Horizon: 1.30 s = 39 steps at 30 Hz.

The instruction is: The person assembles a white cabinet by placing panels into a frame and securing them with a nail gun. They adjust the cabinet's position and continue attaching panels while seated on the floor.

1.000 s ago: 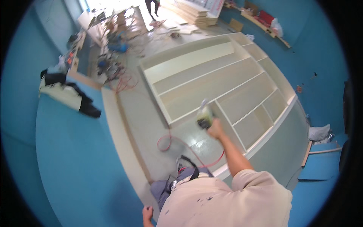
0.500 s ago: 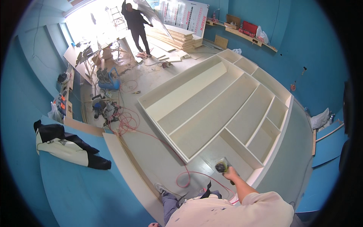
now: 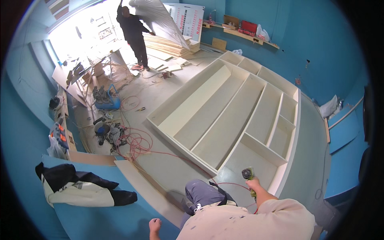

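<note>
My right hand is wrapped round the grip of a green and black air nail gun, held over the near compartment of a large cream-coloured cabinet frame. A red air hose runs to it from the left. The frame lies flat on the floor, divided by long and short boards into several compartments. My left hand hangs low at my left side, fingers curled in, with nothing visible in it. It is nearest to a blue panel with a black and white jacket on it.
A coil of red hose, power tools and a blue compressor stand on the floor at left. At the back, a person in dark clothes holds up a plastic sheet beside stacked boards. A wall shelf carries boxes.
My view has shifted. My left hand has come further into sight at the lower edge, and my bent knee now shows ahead of me. The nail gun stays in my right hand over the frame.
</note>
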### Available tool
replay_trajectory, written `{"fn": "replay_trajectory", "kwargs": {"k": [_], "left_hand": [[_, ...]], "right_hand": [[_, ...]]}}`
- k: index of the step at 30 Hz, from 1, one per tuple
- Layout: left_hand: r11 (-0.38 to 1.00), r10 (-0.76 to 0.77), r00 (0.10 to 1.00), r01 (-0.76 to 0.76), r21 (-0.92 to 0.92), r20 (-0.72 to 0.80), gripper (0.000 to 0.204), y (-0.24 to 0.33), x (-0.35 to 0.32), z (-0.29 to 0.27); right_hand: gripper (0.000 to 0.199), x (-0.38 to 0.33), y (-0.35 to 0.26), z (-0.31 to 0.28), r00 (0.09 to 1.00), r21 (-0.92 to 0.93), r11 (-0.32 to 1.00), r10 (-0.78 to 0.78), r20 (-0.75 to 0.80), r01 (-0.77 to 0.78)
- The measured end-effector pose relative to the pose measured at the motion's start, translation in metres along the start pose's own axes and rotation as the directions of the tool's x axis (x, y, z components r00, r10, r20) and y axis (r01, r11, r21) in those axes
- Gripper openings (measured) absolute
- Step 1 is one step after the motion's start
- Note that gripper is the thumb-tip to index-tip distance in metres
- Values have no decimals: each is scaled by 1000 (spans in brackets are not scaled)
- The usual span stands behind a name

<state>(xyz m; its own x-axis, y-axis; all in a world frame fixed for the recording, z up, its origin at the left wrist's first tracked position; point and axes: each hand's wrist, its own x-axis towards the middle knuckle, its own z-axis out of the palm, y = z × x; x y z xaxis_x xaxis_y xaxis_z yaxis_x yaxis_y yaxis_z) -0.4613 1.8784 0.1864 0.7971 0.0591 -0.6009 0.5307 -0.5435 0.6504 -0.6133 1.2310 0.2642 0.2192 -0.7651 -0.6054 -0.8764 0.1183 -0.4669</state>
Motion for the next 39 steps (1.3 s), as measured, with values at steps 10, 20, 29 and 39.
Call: {"fn": "replay_trajectory", "kwargs": {"k": [10,20,29,39], "left_hand": [[996,-40,939,66,-62,343,28,163,94,6],[927,-327,925,275,255,194,22,232,258,-130],[442,-132,794,-489,752,594,51,391,430,-53],[327,-569,-159,-944,44,806,40,527,526,-55]], "right_hand": [[16,-20,-3,136,936,159,928,312,166,-337],[16,26,-167,221,953,235,931,241,183,-280],[20,18,-273,256,974,313,922,218,63,-227],[18,-77,-324,324,902,570,748,430,-28,-339]]}}
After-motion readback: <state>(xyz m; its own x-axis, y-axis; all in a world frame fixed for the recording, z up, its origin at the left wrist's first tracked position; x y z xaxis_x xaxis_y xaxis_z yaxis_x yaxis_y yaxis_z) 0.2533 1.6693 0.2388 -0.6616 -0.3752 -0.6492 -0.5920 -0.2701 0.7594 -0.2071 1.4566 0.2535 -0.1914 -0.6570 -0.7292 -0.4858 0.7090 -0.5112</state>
